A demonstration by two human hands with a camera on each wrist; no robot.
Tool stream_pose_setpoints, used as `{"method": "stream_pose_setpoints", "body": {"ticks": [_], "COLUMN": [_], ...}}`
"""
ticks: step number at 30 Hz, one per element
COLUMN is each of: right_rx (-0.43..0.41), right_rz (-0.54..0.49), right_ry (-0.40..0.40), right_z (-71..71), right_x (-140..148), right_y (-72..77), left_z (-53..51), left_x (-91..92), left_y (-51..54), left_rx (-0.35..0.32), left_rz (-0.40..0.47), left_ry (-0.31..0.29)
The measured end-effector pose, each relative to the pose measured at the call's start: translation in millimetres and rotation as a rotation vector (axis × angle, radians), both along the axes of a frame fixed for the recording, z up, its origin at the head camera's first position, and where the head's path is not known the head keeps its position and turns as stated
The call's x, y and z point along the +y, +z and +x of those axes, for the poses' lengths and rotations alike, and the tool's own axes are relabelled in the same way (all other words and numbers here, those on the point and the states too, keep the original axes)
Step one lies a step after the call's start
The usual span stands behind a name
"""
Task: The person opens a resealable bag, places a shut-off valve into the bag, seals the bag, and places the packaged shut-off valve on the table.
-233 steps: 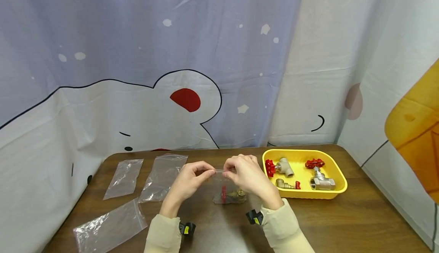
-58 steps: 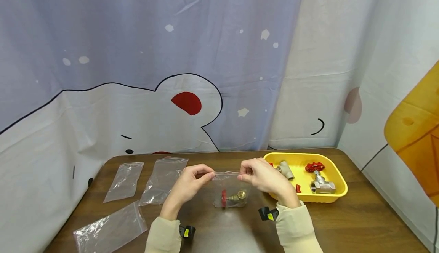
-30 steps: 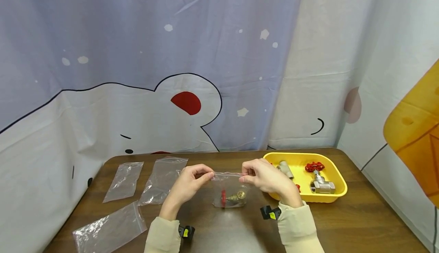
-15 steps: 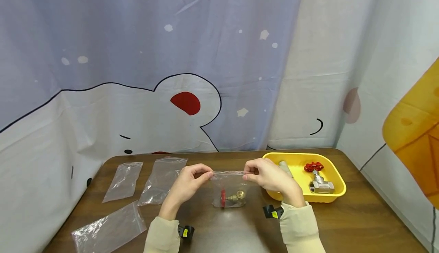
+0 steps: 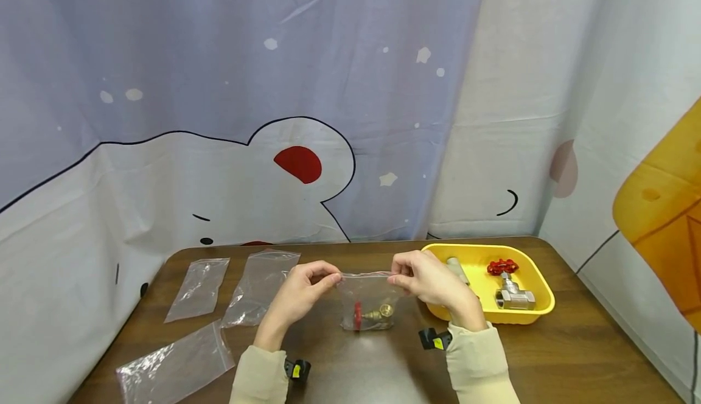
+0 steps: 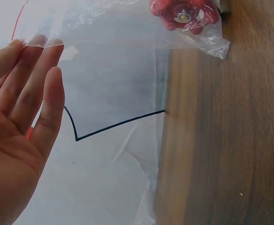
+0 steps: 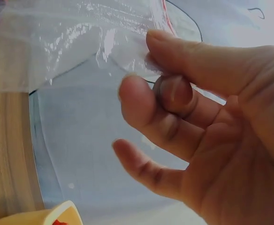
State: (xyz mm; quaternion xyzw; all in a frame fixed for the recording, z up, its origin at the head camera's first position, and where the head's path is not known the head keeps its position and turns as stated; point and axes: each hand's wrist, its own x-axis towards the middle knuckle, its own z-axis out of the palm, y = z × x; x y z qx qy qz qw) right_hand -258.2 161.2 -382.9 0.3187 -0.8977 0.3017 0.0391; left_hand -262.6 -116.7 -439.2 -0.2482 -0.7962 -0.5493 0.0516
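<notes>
Clear plastic bag (image 5: 361, 291), lower centre of my head view, brass valve (image 5: 378, 314) inside; left hand (image 5: 300, 290) and right hand (image 5: 431, 281) each pinch its top edge, and I judge the valve's weight could tug a slack pinch loose. Red handwheel (image 6: 184, 17), edge-on there, shows its face only in the left-wrist view, upper right; yellow tray (image 5: 509, 317), right of the head frame, is mostly cropped from the right-wrist view.

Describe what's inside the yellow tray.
In the yellow tray: a silver valve with a red handwheel, and part of a beige fitting. The right hand hides much of its left side.
</notes>
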Motion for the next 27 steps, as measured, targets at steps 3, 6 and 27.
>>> {"method": "stream_pose_setpoints", "body": {"ticks": [3,6,27], "right_rx": [-0.034,-0.055,0.046], "right_rz": [-0.004,-0.001,0.042], "right_ry": [-0.015,-0.026,0.002], "right_z": [-0.2,-0.5,-0.4], "right_x": [3,7,9], "right_y": [-1.1,-1.8,-2.8], "left_z": [-0.2,-0.4,0.0], "left_x": [0.3,0.4,0.3], "left_y": [0.3,-0.1,1.2], "left_rx": [-0.005,-0.01,-0.028], "left_rz": [-0.005,-0.003,0.018], "left_ry": [0.003,0.004,-0.004]}}
